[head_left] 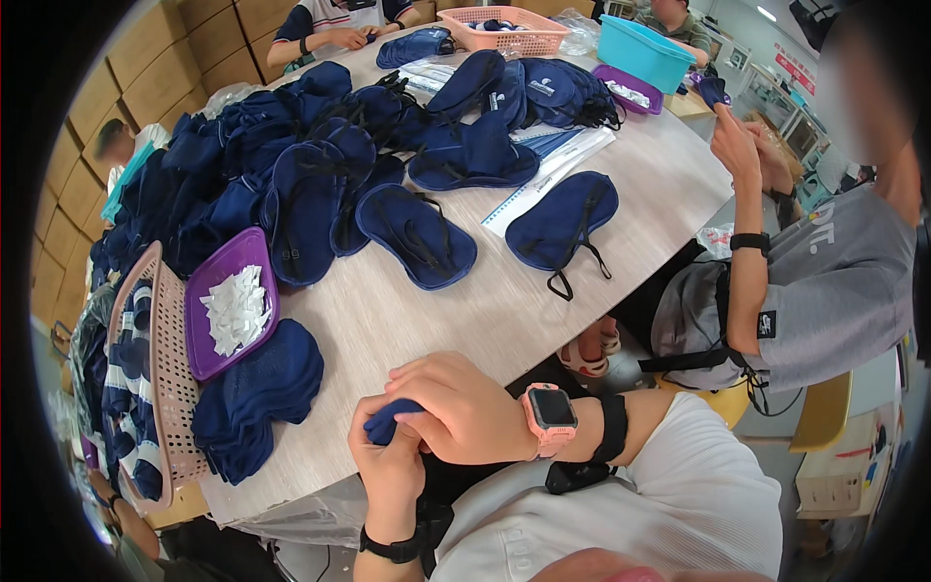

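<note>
Both my hands are together over the near edge of the table, closed around a small bundled navy sock. My left hand grips it from below, with fingers wrapped round it. My right hand, above a pink watch, pinches it from the other side and hides part of it. To the left of my hands lies a loose stack of flat navy socks. Behind that stack sits a purple tray of small white paper labels. Ahead on the table are navy eye masks with black elastic straps.
A pink perforated basket of banded sock rolls stands at the left edge. A big navy heap covers the far left. Farther back are a blue bin and another pink basket. A co-worker in grey sits close on the right.
</note>
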